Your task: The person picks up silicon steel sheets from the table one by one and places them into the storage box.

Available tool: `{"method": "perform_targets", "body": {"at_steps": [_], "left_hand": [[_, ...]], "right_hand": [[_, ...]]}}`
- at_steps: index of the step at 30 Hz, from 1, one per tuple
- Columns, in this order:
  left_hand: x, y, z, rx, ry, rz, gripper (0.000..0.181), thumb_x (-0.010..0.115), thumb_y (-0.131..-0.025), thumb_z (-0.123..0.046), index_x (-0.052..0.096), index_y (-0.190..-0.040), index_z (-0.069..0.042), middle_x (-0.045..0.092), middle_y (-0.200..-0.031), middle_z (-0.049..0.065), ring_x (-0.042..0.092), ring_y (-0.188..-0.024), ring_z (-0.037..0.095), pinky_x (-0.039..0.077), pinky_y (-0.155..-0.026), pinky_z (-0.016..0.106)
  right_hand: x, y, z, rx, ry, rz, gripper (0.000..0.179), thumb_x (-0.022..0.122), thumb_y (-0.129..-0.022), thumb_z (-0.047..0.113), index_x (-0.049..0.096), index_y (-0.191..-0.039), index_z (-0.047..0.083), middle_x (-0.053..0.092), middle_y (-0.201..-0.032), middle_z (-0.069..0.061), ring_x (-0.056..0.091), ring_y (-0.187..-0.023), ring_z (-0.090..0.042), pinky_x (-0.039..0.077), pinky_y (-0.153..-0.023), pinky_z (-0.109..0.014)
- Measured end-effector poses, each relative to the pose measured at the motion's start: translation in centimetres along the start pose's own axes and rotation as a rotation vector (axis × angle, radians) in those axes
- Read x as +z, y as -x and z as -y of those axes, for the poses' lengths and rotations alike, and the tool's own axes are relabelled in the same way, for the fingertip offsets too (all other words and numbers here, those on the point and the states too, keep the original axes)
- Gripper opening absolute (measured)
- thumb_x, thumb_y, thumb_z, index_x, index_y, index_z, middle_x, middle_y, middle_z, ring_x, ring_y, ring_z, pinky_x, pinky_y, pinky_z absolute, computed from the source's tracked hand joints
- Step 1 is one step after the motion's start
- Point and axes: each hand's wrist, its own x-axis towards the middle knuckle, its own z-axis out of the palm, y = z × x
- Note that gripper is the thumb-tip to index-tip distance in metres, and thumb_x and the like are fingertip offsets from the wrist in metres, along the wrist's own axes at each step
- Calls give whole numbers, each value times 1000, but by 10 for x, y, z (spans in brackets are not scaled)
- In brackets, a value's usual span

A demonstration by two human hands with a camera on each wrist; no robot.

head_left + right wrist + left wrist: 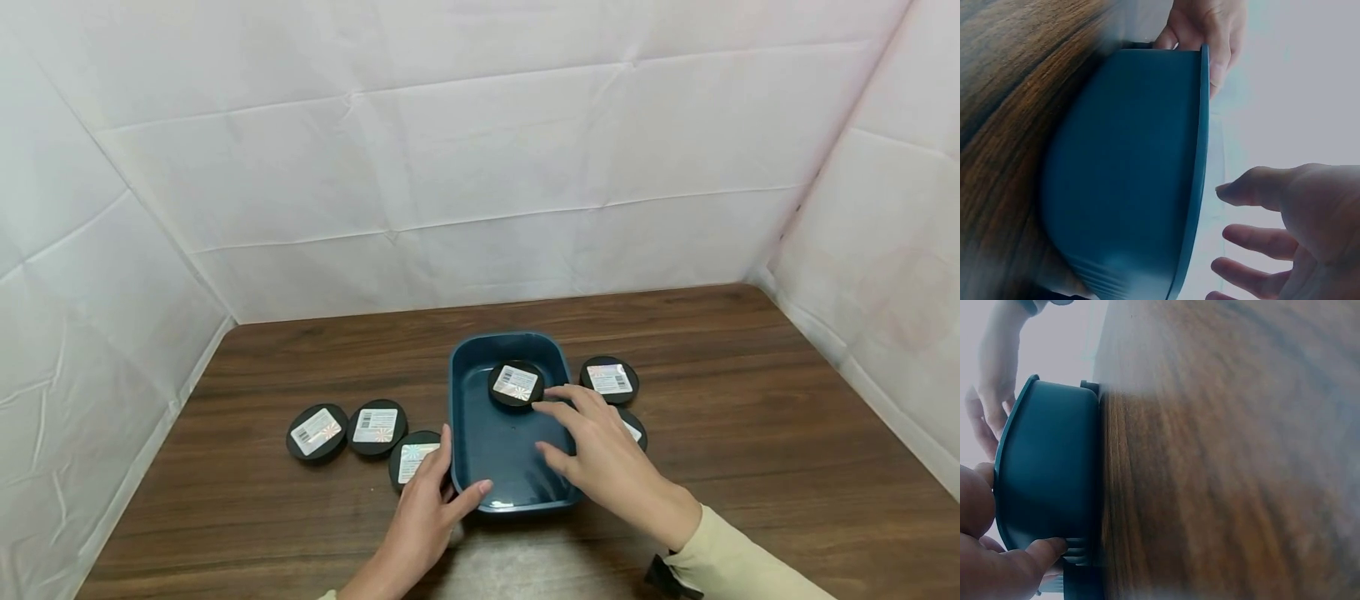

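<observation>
A dark blue rectangular tub [512,467] stands on the table, with a round black tin [515,402] lying in its far part, white barcode label up. My left hand [427,512] holds the tub's near left corner, thumb over the rim and fingers along the outer wall [1047,469]. Over the tub's right side hovers my right hand [600,446], fingers spread and slightly bent, fingertips close beside the tin. In the right wrist view that right hand [1297,225] holds nothing and is apart from the tub's rim [1200,156].
Left of the tub lie three similar tins: one far left [317,446], one beside it [377,422], and one partly behind my left hand [414,460]. To the right are a labelled tin [609,379] and another [637,429] partly covered by my right hand. White sheeting [480,167] surrounds the wooden table [262,517].
</observation>
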Motion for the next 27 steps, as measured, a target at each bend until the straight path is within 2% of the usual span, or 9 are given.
{"method": "perform_targets", "body": {"at_steps": [11,17,27], "left_hand": [[0,1,1,-13,5,-10,95,72,-92,-37,15,-159,0,36,-154,29,44,-139,40,49,-106,43],[1,1,2,-10,5,-20,94,72,-93,-36,16,-159,0,37,-153,29,46,-138,40,49,-106,43],[1,0,2,7,56,-11,92,71,-94,-33,14,-159,0,34,-157,28,46,-140,38,48,-107,40]], "right_hand": [[2,9,-6,84,-41,-23,44,83,-82,17,70,-124,10,60,-136,-13,55,-126,-37,47,-98,-63],[0,12,-14,87,-68,-55,52,87,-78,20,69,-126,8,59,-136,-14,55,-124,-34,48,-97,-59],[-15,17,-33,110,-75,25,67,87,-77,33,63,-134,9,55,-140,-14,51,-128,-36,49,-98,-58]]}}
